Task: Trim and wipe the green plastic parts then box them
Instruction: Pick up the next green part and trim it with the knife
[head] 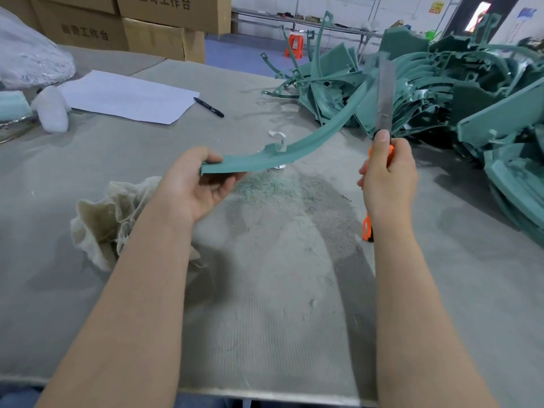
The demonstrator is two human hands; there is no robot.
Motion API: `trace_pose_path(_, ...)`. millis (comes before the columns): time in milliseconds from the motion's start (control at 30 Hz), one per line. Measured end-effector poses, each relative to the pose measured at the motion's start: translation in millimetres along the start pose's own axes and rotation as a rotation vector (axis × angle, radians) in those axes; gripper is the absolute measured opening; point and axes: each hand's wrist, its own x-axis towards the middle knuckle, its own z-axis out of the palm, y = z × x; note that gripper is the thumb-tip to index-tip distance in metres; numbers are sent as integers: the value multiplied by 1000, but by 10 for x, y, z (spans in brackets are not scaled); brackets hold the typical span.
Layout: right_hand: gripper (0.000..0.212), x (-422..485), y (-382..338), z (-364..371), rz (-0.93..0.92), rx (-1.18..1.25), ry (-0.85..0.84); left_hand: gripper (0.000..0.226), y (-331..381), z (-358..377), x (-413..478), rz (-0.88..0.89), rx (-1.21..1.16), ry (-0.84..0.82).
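Right now we hold the curved green part [323,134] in our left hand [200,184], thumb on top and fingers curled under its near, flat end. The strip arcs up and away from that grip, clear of the tabletop [265,319]. Our right hand [388,178] is clenched around the orange handle of a knife [384,98], thumb laid up along the handle. The grey blade stands nearly upright and crosses the far end of the part; we cannot tell whether steel touches plastic there.

Directly below the part's middle lies a scatter of fine green shavings [265,187], and a small white scrap [278,136] sits just behind it. Below and to the left of the part's held end, a crumpled pale rag [100,225] rests partly under our left forearm. Beyond the part's far end a big pile of green parts [441,92] is heaped, spreading off to the right. Well to the left of the part a white sheet of paper [126,97] lies flat, with a black marker [209,107] at the sheet's near right corner. Far behind the part, cardboard boxes [153,36] are stacked.
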Motion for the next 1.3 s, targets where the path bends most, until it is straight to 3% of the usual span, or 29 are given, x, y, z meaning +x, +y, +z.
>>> trace_pose_path(200,45,3,-14,-29,28,-36,113,12,11,-45,-3,-41,100,-7)
trace_pose_path(633,56,-10,-44,-18,35,-35,27,12,44,-168,63,-38,82,34)
trace_pose_path(1000,48,-2,-31,-38,58,34,-50,19,75,-196,51,13,11,44)
trace_pose_path(1167,62,-18,-20,8,8,2,-178,17,75,-192,77,-15,-36,6)
trace_pose_path(1300,62,-6,-3,8,7,15,-190,16,83,-204,78,-1,-51,-1)
